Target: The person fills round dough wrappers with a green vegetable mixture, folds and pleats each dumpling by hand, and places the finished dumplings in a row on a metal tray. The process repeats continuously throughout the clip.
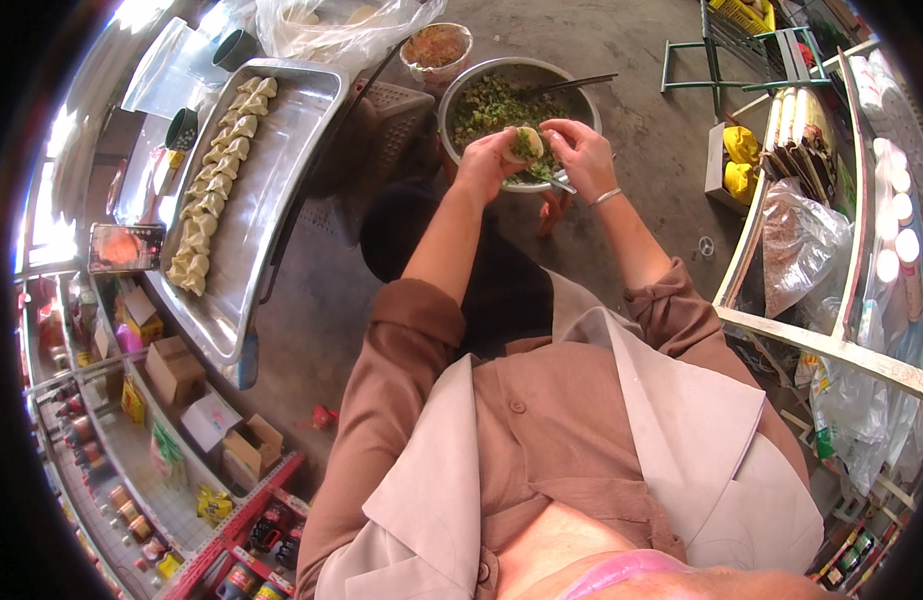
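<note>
While the left hand [489,163] pinched a round, pale dough wrapper [534,144] with chopped green filling [522,142] above the wide steel bowl [581,108], the right hand [583,158] curled beside it, exact grip unclear! Keeping that rim clean looked key to sealing.

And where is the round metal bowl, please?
In the head view, the metal bowl stands upper centre, beneath the left hand and right hand, beside the round white tub.

The silver rectangular metal tray [271,175] and round silver metal bowl [511,70] are gleaming smoothly; the clear plastic bag [351,30] is shining in glossy creases; the brown buttoned cloth shirt [541,430] and grey floor [656,140] are appearing matt.
</note>
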A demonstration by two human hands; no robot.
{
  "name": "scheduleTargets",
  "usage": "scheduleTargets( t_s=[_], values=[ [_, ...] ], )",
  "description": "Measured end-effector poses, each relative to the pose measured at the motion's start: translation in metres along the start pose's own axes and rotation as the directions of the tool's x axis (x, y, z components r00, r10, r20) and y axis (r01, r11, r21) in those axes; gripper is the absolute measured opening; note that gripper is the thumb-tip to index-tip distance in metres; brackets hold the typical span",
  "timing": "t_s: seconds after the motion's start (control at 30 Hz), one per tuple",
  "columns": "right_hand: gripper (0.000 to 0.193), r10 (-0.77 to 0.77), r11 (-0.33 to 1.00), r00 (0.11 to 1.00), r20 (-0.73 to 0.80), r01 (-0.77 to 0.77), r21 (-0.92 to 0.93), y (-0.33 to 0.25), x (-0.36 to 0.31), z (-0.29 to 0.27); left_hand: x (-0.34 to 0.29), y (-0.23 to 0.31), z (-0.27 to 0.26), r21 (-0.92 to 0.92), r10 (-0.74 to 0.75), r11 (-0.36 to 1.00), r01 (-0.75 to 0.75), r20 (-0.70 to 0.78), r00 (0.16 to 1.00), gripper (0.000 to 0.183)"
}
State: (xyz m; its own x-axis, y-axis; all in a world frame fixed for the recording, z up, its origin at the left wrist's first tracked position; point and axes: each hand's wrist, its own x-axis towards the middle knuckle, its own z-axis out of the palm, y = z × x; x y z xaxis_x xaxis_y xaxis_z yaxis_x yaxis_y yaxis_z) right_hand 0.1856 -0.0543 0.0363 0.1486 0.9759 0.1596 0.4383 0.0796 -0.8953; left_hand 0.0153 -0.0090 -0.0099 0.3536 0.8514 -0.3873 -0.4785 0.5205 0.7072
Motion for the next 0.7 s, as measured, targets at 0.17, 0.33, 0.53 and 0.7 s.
scheduleTargets(
  t_s=[0.17, 0.33, 0.53, 0.7],
  values=[
    [0.016, -0.209, 0.967, 0.977, 0.043, 0.213, -0.136, -0.004, 0.011, 0.010, -0.004, 0.002, 0.002, 0.045, -0.002, 0.999, 0.000, 0.054, 0.999, 0.027],
    [0.014, -0.236, 0.954, 0.971, 0.043, 0.240, -0.181, -0.003, 0.007, 0.016, -0.011, 0.005, 0.007, 0.039, 0.035, 0.999, -0.038, 0.073, 0.997, 0.025],
    [0.015, -0.298, 0.926, 0.953, 0.054, 0.302, -0.225, -0.001, 0.007, 0.015, -0.007, 0.002, 0.003, 0.064, 0.021, 0.998, -0.024, 0.045, 0.999, 0.025],
    [0.014, -0.001, 0.995, 1.000, 0.006, 0.001, 0.104, -0.002, 0.009, 0.008, -0.004, 0.000, 0.000, -0.009, 0.003, 1.000, -0.003, 0.025, 1.000, 0.026]
  ],
)
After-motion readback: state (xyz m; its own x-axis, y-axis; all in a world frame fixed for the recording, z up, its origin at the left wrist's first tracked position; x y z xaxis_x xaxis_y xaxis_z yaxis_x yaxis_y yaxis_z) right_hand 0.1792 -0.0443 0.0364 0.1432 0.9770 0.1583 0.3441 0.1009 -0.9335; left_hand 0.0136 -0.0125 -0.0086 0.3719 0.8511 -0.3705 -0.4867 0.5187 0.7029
